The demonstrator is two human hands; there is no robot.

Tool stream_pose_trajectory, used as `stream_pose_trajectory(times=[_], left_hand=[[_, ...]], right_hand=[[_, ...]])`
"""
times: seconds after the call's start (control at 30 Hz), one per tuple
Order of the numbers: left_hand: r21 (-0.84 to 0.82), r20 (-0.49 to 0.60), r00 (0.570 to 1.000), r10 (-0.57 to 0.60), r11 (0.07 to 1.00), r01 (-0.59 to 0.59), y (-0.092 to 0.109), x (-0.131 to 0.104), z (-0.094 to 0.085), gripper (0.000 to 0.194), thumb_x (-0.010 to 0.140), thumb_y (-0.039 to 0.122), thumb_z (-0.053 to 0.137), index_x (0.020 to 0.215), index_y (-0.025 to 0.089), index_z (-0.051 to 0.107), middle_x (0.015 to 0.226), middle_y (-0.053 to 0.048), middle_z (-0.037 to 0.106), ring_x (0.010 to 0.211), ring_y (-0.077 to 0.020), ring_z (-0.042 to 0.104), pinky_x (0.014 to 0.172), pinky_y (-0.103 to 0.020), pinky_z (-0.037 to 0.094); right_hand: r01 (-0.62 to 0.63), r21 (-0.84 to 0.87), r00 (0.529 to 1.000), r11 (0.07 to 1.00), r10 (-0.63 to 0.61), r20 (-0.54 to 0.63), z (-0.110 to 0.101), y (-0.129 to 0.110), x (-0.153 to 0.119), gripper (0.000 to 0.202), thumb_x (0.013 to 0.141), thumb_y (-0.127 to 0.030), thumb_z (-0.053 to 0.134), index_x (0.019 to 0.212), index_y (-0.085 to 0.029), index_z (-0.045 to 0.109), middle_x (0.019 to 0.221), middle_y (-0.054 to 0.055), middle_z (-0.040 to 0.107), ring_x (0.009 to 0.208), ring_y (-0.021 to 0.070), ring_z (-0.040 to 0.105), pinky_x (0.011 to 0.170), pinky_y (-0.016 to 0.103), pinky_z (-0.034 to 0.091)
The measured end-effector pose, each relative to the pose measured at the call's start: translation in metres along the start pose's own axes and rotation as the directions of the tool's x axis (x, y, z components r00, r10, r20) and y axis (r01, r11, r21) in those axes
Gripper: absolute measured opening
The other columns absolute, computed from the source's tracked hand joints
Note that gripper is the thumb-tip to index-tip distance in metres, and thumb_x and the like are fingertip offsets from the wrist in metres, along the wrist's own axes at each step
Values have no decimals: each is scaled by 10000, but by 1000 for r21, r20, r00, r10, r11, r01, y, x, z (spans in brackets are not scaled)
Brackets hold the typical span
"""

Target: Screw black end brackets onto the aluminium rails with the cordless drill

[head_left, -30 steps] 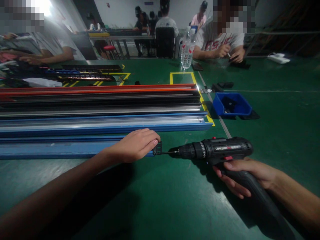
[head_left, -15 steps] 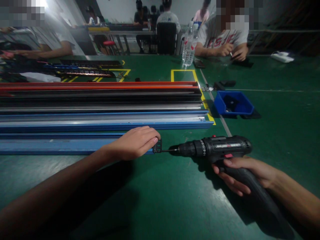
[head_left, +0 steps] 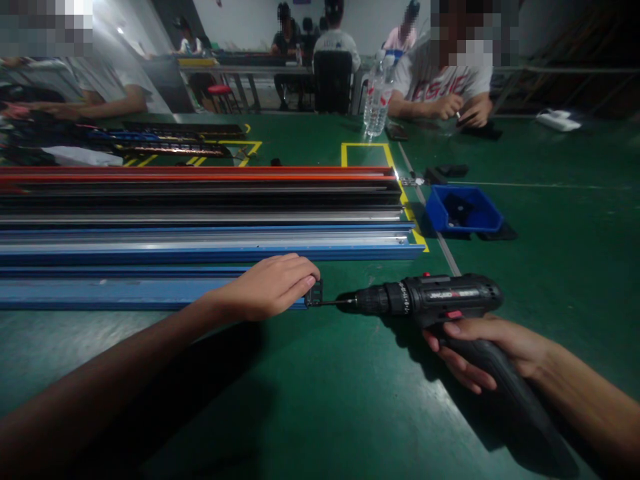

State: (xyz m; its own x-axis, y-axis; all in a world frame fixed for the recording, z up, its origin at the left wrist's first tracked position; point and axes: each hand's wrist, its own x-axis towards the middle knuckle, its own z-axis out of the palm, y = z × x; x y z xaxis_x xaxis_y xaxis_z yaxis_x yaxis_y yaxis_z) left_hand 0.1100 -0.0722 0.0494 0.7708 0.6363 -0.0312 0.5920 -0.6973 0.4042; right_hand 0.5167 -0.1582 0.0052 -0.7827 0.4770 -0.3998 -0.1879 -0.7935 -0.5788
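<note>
My left hand [head_left: 273, 287] is closed over the right end of a blue rail [head_left: 125, 291], its fingers pressing a small black bracket [head_left: 316, 293] against that end. My right hand [head_left: 485, 347] grips the handle of a black cordless drill [head_left: 440, 293], which lies level and points left. From the drill's chuck a thin bit reaches the bracket. The palm side of my left hand is hidden.
Beyond my left hand lie several long rails, blue [head_left: 300, 253], black and orange [head_left: 250, 173]. A blue bin [head_left: 463, 208] with dark parts stands right of them. Plastic bottles [head_left: 377, 103] stand farther back. Across the green table [head_left: 565, 267] people sit working.
The view has shifted very slightly. Both hands, the bracket and the drill keep the same places relative to each other.
</note>
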Motion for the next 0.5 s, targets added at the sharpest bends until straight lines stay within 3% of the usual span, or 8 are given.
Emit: stream_pose_trajectory(times=[0.5], left_hand=[[-8,14,1000,-14,1000,14,1,0,-2,422,1126,346,312,1195,168,688,1196,-99,743,1115,-261,652,1035,-427,474]], right_hand=[[14,-62,999,998,-17,-34,1,2,-1,292,1030,-378,705,1083,-96,756,759,11,685,493,72,622,580,222,586]])
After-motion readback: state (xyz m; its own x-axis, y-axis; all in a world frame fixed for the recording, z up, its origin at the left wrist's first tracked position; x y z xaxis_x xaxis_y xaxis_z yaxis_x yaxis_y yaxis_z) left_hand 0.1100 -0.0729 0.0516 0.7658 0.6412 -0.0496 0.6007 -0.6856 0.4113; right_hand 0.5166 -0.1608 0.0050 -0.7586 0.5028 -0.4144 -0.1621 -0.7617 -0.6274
